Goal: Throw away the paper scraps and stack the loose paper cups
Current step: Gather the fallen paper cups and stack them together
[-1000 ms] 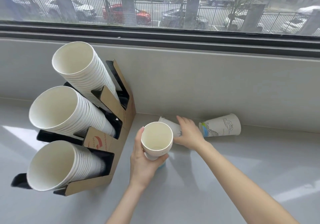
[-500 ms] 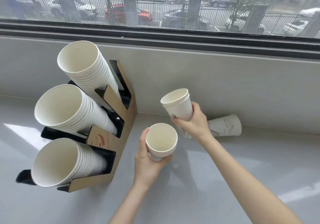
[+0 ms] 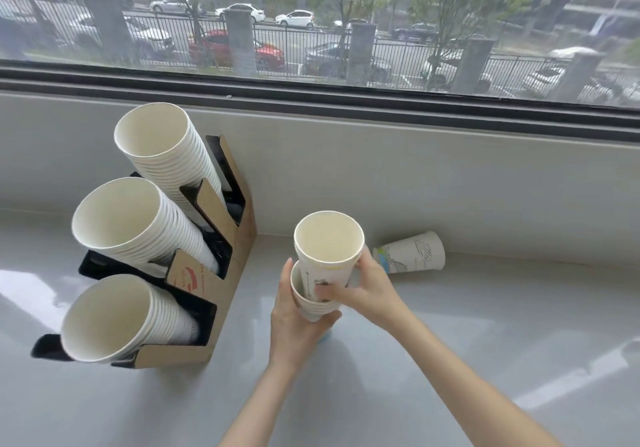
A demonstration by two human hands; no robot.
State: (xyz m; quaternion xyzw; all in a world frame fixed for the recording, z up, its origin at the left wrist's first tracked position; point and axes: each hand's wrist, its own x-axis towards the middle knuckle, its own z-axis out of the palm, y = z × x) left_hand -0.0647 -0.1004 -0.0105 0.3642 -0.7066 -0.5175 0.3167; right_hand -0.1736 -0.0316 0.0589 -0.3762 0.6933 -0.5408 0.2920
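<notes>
Your left hand (image 3: 294,322) is wrapping its fingers around a short stack of nested cups (image 3: 313,303), holding it above the grey counter (image 3: 433,360). Your right hand (image 3: 363,290) is gripping a printed paper cup (image 3: 327,256) by its side, fingers closed on it, its base sitting partway inside the stack. To the left, a cardboard cup holder (image 3: 214,284) is carrying three slanted rows of white cups. Farther back, one loose cup (image 3: 412,252) is lying on its side near the wall, apart from your hands.
</notes>
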